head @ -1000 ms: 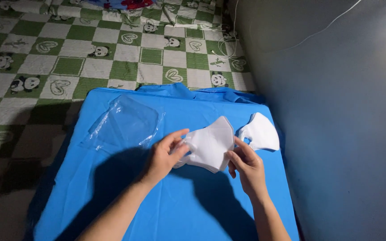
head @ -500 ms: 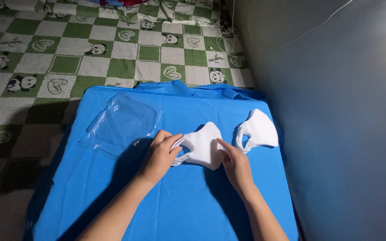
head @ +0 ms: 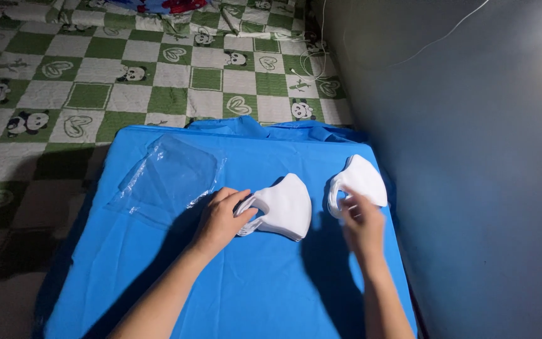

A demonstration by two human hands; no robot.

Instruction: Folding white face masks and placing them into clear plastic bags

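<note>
- The left hand lies on the blue cloth with its fingers curled round the left edge of a stack of white masks, gripping it by the ear-loop end.
- The stack lies flat near the middle of the cloth, its rounded side turned to the right.
- The right hand is further right, fingers spread and loose, its tips touching the lower edge of a second mask; it looks unclenched, and the blur there hides whether any finger pinches the loop.
- The second mask lies near the cloth's right edge, just beside the stack but apart from it, with a strip of blue between the 2.
- A clear plastic bag lies flat and crumpled on the cloth, up and left of the left hand, close to the knuckles but not touching them.
- The cloth covers a low surface; its far edge is rumpled into folds.
- Beyond it lies a green-and-white checked mat printed with pandas and hearts.
- A dark grey wall runs along the right side, close to the cloth's edge, with a thin white cord slanting across it.
- Both forearms come in from the bottom of the view, bare.
</note>
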